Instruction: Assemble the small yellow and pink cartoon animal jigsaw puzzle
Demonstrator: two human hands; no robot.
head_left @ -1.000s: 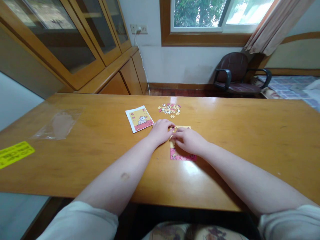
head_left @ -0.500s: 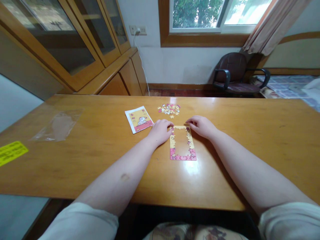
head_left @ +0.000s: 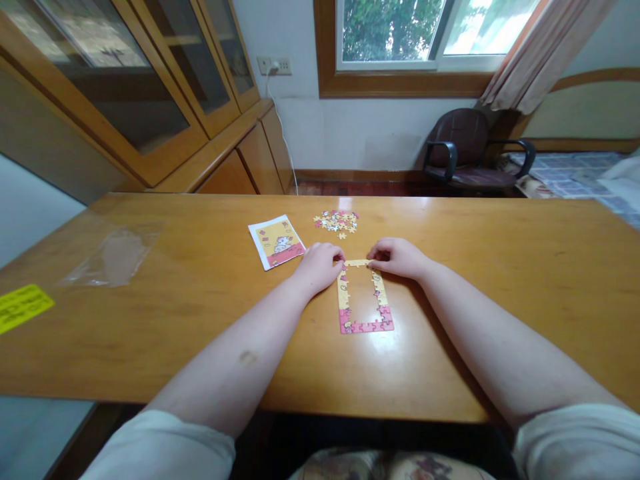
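Beneath a curtained window point(head_left: 390, 30), in a white-walled room, with a glass-fronted wooden cabinet point(head_left: 175, 163) at left and a bed point(head_left: 580, 170) at far right. Spread across the foreground, with two bare forearms over its near edge: a broad, glossy wooden bench point(head_left: 210, 347). Parked past the far edge at right: a dark office chair point(head_left: 457, 137) with black armrests. Lying at far left on the bench: a clear plastic bag point(head_left: 120, 257), near a bright yellow label point(head_left: 25, 307). Laid flat between the hands and toward the near edge: a hollow puzzle border point(head_left: 367, 327), yellow above and pink below, with bare wood inside. At its upper left corner: the left hand point(head_left: 323, 263), fingers curled down, tips partly hidden, impossible to tell whether the grip is closed. Opposite, at the upper right corner: the right hand point(head_left: 400, 258), grip slightly apart at the tips. Just beyond the left hand: a picture card point(head_left: 277, 241) in matching yellow and pink. Heaped past the border: loose puzzle pieces point(head_left: 336, 221), with one yellow piece point(head_left: 342, 236) at the near side.
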